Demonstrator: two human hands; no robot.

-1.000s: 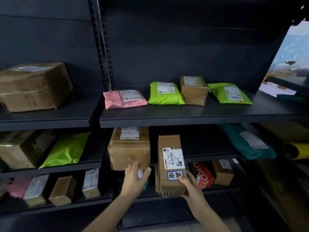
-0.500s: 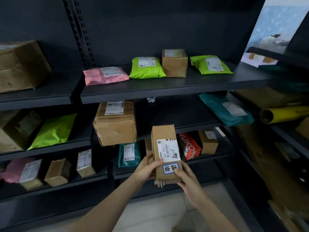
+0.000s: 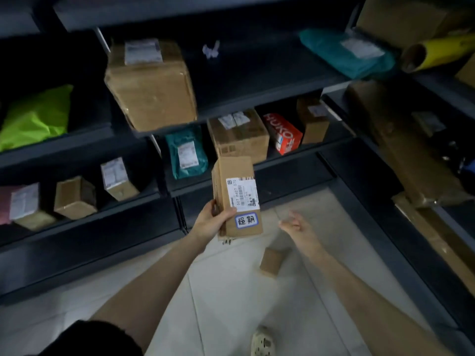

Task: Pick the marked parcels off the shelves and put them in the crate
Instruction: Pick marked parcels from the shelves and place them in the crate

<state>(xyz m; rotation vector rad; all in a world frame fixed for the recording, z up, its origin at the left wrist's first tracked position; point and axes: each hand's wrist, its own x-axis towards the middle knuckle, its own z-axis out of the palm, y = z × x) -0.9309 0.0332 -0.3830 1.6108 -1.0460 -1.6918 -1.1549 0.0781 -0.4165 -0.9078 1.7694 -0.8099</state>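
My left hand (image 3: 211,222) grips a long brown cardboard parcel (image 3: 236,181) by its left side, thumb across the front. The parcel stands upright in the air in front of the lowest shelf and carries a white shipping label and a blue-framed handwritten sticker (image 3: 246,220). My right hand (image 3: 298,226) is off the parcel, a little to its right, with loose fingers and nothing in it. No crate is in view.
Dark metal shelves (image 3: 231,104) hold a large brown box (image 3: 151,86), teal bags (image 3: 187,152), a red box (image 3: 282,133), a green bag (image 3: 36,116) and several small cartons. A small brown box (image 3: 272,260) lies on the pale floor. A yellow tube (image 3: 437,52) lies at the right.
My right hand has let go of the parcel and moved right. My left hand now holds it alone, away from the shelf. The view has tipped down toward the floor.
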